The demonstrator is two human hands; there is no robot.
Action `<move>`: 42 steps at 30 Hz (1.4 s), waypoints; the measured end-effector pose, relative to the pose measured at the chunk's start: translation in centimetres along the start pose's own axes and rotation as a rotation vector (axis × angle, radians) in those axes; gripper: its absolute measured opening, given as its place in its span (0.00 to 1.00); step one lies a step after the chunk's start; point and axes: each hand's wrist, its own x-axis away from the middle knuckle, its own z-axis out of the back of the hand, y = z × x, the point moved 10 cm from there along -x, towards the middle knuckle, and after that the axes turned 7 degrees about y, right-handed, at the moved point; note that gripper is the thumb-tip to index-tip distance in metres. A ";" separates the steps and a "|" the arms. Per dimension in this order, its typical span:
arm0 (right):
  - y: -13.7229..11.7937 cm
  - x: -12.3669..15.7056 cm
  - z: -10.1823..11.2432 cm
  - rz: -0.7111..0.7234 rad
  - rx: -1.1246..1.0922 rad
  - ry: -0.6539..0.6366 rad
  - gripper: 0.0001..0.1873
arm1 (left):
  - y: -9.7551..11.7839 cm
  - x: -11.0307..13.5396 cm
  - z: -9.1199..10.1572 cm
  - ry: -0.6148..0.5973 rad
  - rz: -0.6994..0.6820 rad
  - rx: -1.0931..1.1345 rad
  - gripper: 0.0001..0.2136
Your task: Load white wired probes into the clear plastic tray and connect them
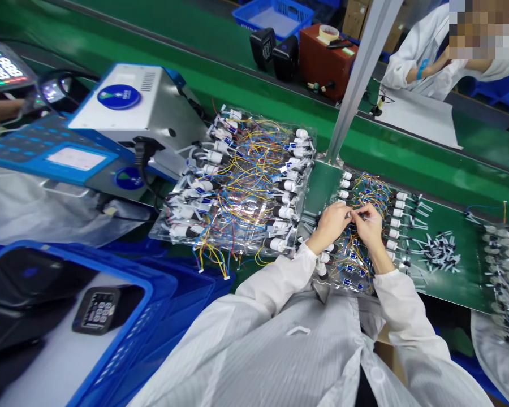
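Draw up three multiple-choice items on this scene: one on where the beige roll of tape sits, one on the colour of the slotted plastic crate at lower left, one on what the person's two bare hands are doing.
1. Where is the beige roll of tape?
A) On the floor
B) On the red-brown box
C) On the person's sleeve

2. What colour is the slotted plastic crate?
A) Blue
B) Red
C) Yellow

3. What are the left hand and right hand doing?
A) Hanging at the person's sides
B) Resting in the crate
C) Working together over a clear plastic tray of wired parts

Answers: B, the roll rests on the box's top; A, its rim and sides are blue; C, both hands meet above the tray.
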 end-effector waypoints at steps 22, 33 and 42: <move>-3.4 -1.0 -1.0 0.315 0.361 -0.230 0.04 | -0.2 -0.2 -0.1 0.017 0.016 -0.025 0.09; -2.2 -0.6 -1.2 0.281 0.334 -0.222 0.03 | -0.5 0.0 -0.6 -0.012 0.034 -0.058 0.09; -5.1 -0.4 -3.9 0.376 0.484 -0.264 0.08 | 5.5 2.8 7.4 0.504 -0.301 0.244 0.24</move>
